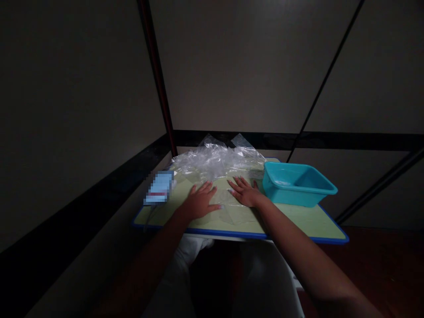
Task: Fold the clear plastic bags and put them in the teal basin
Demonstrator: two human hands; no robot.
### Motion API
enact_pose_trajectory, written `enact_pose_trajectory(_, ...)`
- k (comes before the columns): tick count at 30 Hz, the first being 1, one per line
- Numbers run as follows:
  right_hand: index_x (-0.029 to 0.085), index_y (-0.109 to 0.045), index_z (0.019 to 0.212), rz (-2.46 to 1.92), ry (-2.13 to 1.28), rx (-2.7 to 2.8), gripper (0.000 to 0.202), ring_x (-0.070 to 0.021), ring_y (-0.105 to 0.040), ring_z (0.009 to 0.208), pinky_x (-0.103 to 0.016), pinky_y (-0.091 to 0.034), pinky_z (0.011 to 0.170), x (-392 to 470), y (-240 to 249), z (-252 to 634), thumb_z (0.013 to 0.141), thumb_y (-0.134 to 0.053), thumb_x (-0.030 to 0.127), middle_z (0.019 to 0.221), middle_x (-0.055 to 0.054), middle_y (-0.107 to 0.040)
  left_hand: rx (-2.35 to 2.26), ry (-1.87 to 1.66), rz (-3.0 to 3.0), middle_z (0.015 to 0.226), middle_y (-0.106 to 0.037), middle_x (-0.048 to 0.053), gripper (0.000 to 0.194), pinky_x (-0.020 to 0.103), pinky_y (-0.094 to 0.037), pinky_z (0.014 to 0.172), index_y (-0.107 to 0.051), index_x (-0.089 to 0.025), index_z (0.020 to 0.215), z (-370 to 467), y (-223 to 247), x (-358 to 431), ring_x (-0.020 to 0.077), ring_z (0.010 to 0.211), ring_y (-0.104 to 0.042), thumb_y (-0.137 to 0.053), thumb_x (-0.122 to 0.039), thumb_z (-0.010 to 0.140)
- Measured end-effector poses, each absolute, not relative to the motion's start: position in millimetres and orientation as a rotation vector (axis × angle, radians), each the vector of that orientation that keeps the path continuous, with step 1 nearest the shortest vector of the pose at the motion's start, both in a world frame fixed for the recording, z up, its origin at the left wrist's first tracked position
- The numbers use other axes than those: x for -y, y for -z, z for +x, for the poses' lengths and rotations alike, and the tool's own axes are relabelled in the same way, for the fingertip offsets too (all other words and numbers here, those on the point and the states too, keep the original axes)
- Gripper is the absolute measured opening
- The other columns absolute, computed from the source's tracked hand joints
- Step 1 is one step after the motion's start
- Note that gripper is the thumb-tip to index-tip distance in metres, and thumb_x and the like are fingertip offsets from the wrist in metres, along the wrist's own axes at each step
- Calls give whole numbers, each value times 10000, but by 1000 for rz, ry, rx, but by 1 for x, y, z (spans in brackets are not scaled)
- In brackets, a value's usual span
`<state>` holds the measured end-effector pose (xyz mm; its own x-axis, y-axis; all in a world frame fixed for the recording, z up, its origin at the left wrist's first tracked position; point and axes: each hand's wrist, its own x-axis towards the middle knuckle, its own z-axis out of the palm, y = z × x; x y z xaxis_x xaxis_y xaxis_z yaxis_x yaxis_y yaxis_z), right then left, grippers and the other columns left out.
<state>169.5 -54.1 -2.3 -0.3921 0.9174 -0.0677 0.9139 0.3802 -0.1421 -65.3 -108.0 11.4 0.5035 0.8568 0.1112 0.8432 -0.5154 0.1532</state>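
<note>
My left hand lies palm down on the tabletop, fingers spread, at the left edge of a clear plastic bag. Across from it, my right hand presses flat on the bag with its fingers apart. The bag lies flat and is so thin that its outline is hard to make out. Beyond both hands rises a heap of crumpled clear plastic bags. Neither hand grips anything.
A turquoise plastic basin stands at the table's right side, close to my right hand. At the left edge is a phone with a lit, blurred screen. The pale yellow table has a blue rim and sits against panelled walls.
</note>
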Motion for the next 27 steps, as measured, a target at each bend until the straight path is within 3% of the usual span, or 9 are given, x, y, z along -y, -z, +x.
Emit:
enact_pose_trajectory(6,306,-146,1465,-1691,-199,2466,594,-316,-26,1398,-679,-35,1025,67,-17,174,927,-223,547,1540,-59,-14,-1611,-671,2515,1433,-396,95,444,511,-222,1088,-465,-219,1309,-87,10,105,226,1357,-293,-412,-423,918)
enact_pose_trajectory(11,225,-362,1403,-1558,69,2386,570,-342,-214,1365,-671,-8,1034,119,-25,172,906,-377,502,1511,-126,-201,-1618,-906,2466,1339,-513,78,343,466,-272,1083,-555,-217,1206,-88,17,103,221,1298,-389,-456,-349,906)
enact_pose_trajectory(16,238,-499,1286,-1235,26,2451,401,-239,-356,1313,-564,-195,1074,184,-13,166,922,-404,376,1434,-98,-396,-1575,-914,2476,1315,-536,69,323,426,-308,1074,-577,-222,1181,-88,15,104,209,1295,-395,-446,-337,910)
enact_pose_trajectory(20,254,-563,1208,-1127,30,2462,326,-222,-426,1265,-540,-209,1085,208,0,173,914,-431,305,1344,-74,-512,-1569,-839,2452,1348,-507,64,353,456,-292,1078,-557,-224,1216,-88,13,107,211,1310,-374,-413,-355,922)
enact_pose_trajectory(27,262,-590,1186,-1170,56,2384,321,-239,-486,1216,-555,-272,1057,217,14,193,887,-475,279,1297,-85,-555,-1455,-739,2484,1372,-485,21,358,440,-276,1091,-568,-278,1226,-90,13,107,196,1325,-352,-418,-382,918)
